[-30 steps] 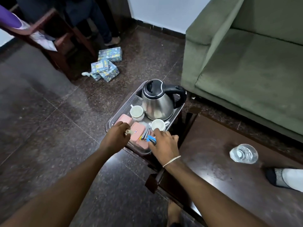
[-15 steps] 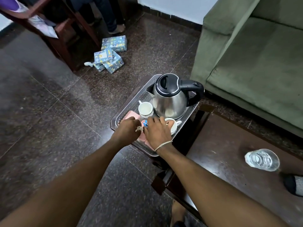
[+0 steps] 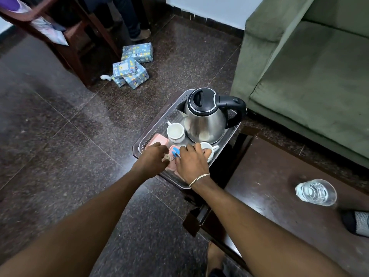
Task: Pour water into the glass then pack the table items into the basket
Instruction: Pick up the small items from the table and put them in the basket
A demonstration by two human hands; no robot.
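A clear perforated basket sits on the near-left end of a dark wooden table. It holds a steel kettle with a black handle, a white cup, a second white cup, pink packets and a blue sachet. My left hand is over the pink packets and pinches a small beige item. My right hand lies beside it, fingers over the second cup, thumb and forefinger on the blue sachet. A glass of water stands on the table at the right.
A green sofa runs along the far right behind the table. Blue wrapped boxes lie on the dark stone floor by a wooden chair, where another person's legs show. A socked foot rests at the table's right edge.
Both hands have moved closer together and further into the basket. My right hand has slid up onto the second cup, still with the blue sachet. The view has shifted left.
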